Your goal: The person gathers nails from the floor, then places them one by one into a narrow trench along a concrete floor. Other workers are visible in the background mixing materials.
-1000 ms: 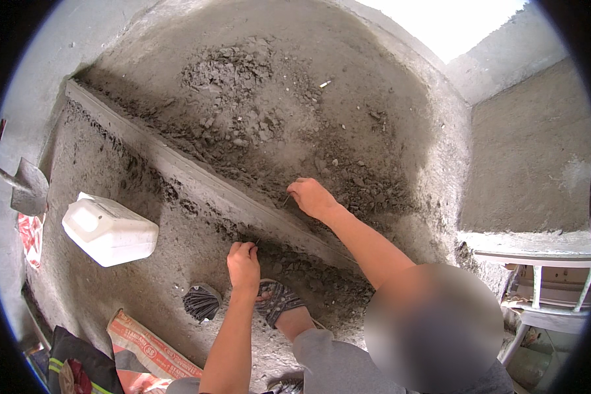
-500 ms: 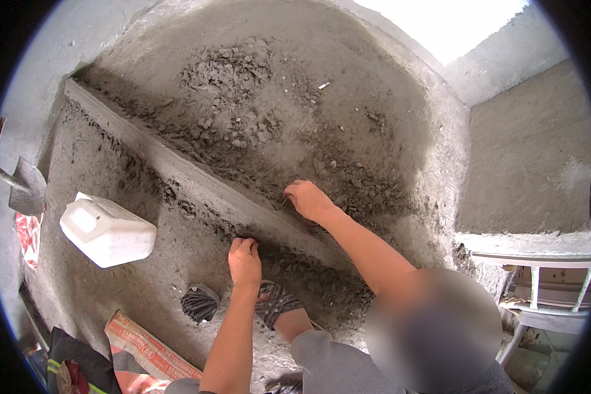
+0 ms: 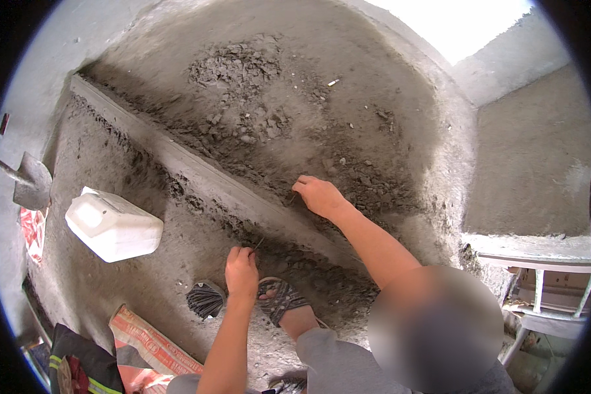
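Observation:
A long, straight mortar-grey plank (image 3: 197, 167) lies slantwise across the rough ground. My left hand (image 3: 241, 270) is on its near side, fingers pinched on a thin nail-like pin (image 3: 259, 243) that sticks up past the fingertips. Across the plank, my right hand (image 3: 316, 196) hovers close to its far edge with thumb and fingers together. A thin sliver (image 3: 293, 199) shows below those fingertips, too small to name. Beside my left forearm stands a round clump of dark thin rods (image 3: 205, 300). My sandalled foot (image 3: 282, 299) rests right of the left hand.
A white plastic jug (image 3: 115, 226) and a shovel (image 3: 33, 182) are at left. An orange-and-white paper sack (image 3: 154, 345) and a dark bag with yellow stripes (image 3: 82, 361) lie at lower left. Crumbled mortar (image 3: 240, 65) covers ground beyond the plank. A pale metal frame (image 3: 538, 259) stands at right.
My left hand has drawn back from the plank toward me, and the thin pin now shows above its fingers. My right hand stays near the plank's far edge. The view has shifted slightly.

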Motion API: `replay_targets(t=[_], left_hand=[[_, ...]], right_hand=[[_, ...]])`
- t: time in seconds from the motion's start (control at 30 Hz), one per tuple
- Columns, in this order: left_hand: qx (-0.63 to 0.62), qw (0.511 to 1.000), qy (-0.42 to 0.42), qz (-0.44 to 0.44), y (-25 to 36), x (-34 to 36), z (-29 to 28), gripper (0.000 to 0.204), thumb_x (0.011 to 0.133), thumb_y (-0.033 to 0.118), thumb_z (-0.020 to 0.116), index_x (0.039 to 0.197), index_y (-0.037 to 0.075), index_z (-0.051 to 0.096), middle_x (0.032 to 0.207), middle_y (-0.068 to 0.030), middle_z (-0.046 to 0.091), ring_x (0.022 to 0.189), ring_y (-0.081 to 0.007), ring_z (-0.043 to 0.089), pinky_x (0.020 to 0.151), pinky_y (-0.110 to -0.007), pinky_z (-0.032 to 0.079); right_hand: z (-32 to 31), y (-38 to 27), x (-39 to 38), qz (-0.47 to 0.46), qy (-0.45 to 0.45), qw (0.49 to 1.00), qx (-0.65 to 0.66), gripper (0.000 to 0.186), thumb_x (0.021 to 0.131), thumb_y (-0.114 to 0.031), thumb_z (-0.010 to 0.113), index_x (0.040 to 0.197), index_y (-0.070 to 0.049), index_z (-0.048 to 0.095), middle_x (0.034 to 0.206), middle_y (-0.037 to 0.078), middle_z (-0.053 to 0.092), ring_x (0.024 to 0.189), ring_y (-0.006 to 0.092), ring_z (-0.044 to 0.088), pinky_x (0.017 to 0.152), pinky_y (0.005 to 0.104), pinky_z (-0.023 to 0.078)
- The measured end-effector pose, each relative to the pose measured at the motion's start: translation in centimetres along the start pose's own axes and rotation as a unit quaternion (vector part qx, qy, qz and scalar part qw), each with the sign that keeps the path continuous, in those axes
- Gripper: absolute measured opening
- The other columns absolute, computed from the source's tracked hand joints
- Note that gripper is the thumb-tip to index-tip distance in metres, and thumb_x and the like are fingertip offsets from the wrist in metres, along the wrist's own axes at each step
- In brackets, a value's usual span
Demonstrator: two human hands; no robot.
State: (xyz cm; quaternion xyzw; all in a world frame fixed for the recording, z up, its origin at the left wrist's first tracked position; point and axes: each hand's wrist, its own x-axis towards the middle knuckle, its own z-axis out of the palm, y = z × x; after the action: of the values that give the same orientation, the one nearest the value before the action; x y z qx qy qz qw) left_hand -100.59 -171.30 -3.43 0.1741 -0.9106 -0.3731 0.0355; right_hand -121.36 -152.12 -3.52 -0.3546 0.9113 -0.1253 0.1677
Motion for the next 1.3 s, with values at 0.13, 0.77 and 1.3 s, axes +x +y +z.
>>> replay_targets(t=[0.13,0.77,1.3], left_hand=[[0.001,1.0,-0.022,-0.008,-1.3,-0.6,-1.2,0.011,0.084,0.005,0.061,0.093,0.001,0.064,0.092,-0.0175,0.06,0.084,-0.0391,0.059,0.074,-0.045,0.048],[-0.072,0.996,0.042,0.005,0.3,-0.8,-1.9,0.009,0.084,0.0,0.06,0.092,-0.003,0.063,0.086,-0.0191,0.062,0.077,-0.0385,0.061,0.069,-0.043,0.049],[-0.049,0.999,0.023,-0.001,0.6,0.0,-1.1,0.009,0.083,0.0,0.061,0.09,-0.003,0.064,0.086,-0.0188,0.061,0.077,-0.0384,0.061,0.068,-0.043,0.049]], right_hand=[[0.0,0.6,0.2,0.018,-0.004,1.0,0.017,0.025,0.083,0.002,0.054,0.107,-0.006,0.059,0.11,0.01,0.055,0.11,0.0292,0.057,0.083,0.0411,0.055],[-0.5,2.4,0.1,0.032,-0.003,0.999,0.015,0.023,0.083,0.003,0.055,0.105,-0.005,0.06,0.11,0.012,0.055,0.101,0.033,0.061,0.082,0.0422,0.054],[-4.3,3.6,-0.7,-0.006,0.021,0.985,0.172,0.011,0.089,-0.001,0.053,0.099,-0.006,0.055,0.101,0.013,0.056,0.096,0.0346,0.057,0.078,0.0443,0.046]])
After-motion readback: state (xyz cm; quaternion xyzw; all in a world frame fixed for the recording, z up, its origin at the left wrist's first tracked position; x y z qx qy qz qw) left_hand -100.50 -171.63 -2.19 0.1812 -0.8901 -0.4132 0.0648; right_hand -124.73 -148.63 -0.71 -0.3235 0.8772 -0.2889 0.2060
